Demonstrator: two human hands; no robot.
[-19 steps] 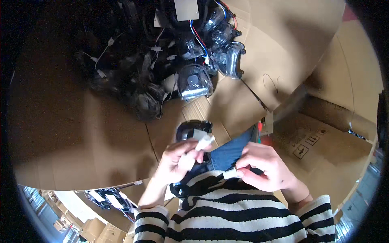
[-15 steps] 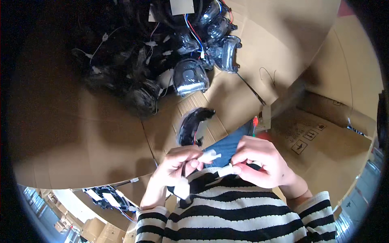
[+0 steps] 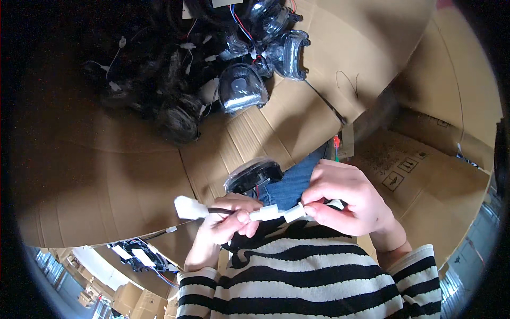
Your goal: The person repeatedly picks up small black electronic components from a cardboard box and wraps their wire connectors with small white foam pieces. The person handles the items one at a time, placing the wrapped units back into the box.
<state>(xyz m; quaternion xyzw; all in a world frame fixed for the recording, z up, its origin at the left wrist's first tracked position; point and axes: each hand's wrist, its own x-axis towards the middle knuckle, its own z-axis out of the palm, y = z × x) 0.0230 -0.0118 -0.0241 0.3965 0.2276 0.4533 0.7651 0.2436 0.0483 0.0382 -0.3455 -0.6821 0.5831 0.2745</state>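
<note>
In front of my striped top, my left hand [image 3: 229, 217] pinches a white plug connector [image 3: 265, 213] between thumb and fingers. Facing it, a second white connector [image 3: 294, 213] is gripped by the fingertips of my right hand [image 3: 342, 199]. The ends of the two connectors meet or nearly meet; whether they are locked together I cannot tell. From my left hand a dark cable runs out to the left, with a white tag-like piece [image 3: 190, 208] on it. Just beyond that hand sits a black lamp with a clear cover [image 3: 255, 175], its lower part hidden by my fingers.
Brown cardboard [image 3: 133, 181] spreads ahead of me. Several clear-covered lamps [image 3: 241, 87] with wires are heaped at its far side. A black cable [image 3: 324, 101] lies right of them. An open cardboard box [image 3: 419, 175] stands to the right; another wired unit [image 3: 141, 255] lies at lower left.
The connectors have come together, end to end. The white tag-like piece has swung out left of my left hand. The lamp beyond it has turned, and the heaped lamps sit higher in view.
</note>
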